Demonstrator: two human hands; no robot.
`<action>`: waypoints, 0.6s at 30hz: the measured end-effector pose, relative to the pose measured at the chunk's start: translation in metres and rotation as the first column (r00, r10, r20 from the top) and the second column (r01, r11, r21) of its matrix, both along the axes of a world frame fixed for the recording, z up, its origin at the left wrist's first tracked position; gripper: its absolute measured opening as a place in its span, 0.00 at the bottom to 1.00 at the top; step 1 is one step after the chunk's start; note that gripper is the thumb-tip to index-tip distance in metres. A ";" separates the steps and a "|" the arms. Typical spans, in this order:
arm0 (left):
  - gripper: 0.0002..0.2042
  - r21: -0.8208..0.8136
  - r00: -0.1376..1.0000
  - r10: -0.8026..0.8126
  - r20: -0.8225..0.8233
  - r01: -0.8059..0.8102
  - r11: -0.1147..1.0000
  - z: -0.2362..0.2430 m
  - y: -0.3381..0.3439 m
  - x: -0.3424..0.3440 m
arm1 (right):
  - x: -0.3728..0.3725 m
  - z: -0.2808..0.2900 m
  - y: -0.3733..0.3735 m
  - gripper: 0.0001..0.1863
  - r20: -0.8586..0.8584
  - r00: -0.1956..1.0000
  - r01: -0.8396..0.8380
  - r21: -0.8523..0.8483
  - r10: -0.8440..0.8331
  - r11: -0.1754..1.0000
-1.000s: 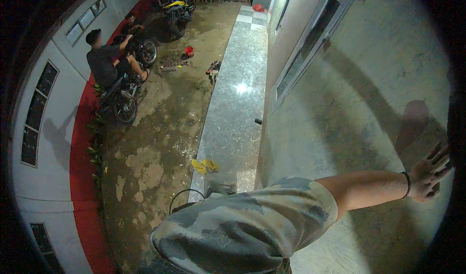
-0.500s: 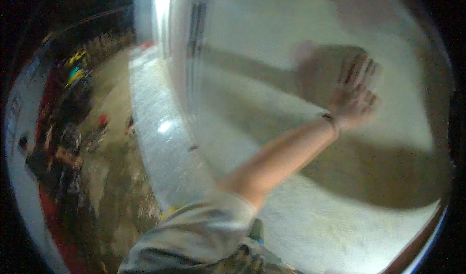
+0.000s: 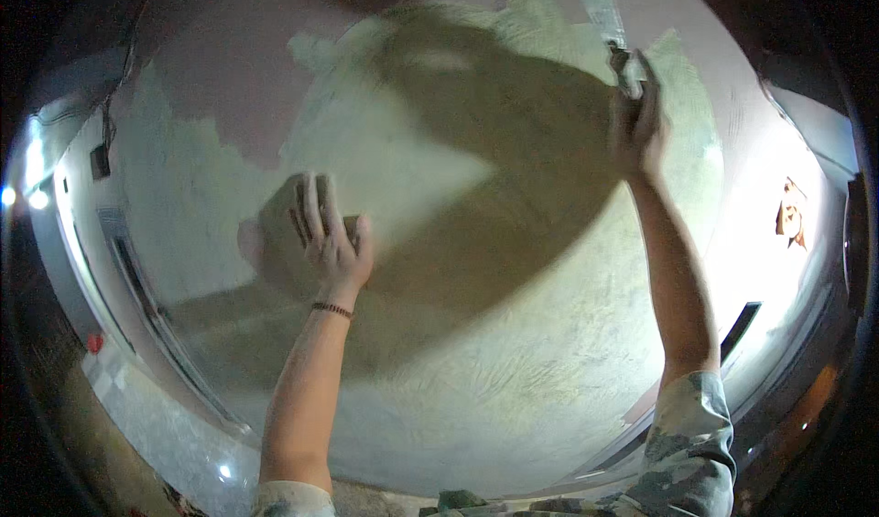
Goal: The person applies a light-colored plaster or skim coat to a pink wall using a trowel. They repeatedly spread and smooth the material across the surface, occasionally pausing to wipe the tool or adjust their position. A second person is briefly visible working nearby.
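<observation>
A wall (image 3: 439, 370) fills most of the head view, pale greenish plaster over mauve-grey paint, crossed by broad shadows. My left hand (image 3: 331, 242), with a dark bead bracelet at the wrist, rests on or very close to the plaster at left of centre, fingers apart. Up at the right, my right hand (image 3: 639, 123) is closed round the handle of a putty knife (image 3: 604, 9), whose flat blade points upward against or close to the mauve-grey paint. Both forearms reach up from camouflage-patterned short sleeves.
Along the far left are bright lamps, a long window frame (image 3: 128, 270), a tiled walkway (image 3: 174, 425) and a small red object (image 3: 95, 343). On the right, a brightly lit wall section (image 3: 751, 206) has a brown peeled patch (image 3: 791, 219) and a dark narrow opening (image 3: 737, 334).
The view has swung from the yard, motorcycles and people to face the plastered wall. My right hand with the putty knife has come into view; my left hand is still at the wall, fingers apart.
</observation>
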State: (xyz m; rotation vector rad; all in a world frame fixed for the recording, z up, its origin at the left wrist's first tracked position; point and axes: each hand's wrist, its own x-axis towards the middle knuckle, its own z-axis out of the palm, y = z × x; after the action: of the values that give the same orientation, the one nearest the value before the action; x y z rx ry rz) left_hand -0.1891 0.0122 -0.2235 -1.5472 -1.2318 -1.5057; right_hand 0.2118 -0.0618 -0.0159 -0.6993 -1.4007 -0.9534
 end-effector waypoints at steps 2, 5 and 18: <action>0.37 0.099 0.997 0.076 -0.029 -0.072 0.992 0.000 0.007 0.000 | 0.000 -0.004 0.013 0.28 -0.001 0.999 0.044 0.009 -0.044 0.999; 0.36 0.086 0.986 0.161 -0.041 -0.158 0.984 -0.006 0.012 0.002 | 0.008 -0.030 0.010 0.22 0.088 0.996 0.027 0.056 -0.032 0.998; 0.45 0.131 0.969 0.080 -0.232 -0.050 0.990 0.004 0.038 0.018 | -0.016 -0.067 -0.091 0.15 0.019 0.867 0.491 -0.191 -0.497 0.850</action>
State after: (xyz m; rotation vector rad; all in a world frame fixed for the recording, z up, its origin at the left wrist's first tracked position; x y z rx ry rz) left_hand -0.1707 0.0499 -0.2198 -1.5378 -1.0219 -1.2878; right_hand 0.1960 -0.1533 -0.0827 -1.2583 -1.3172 -1.2088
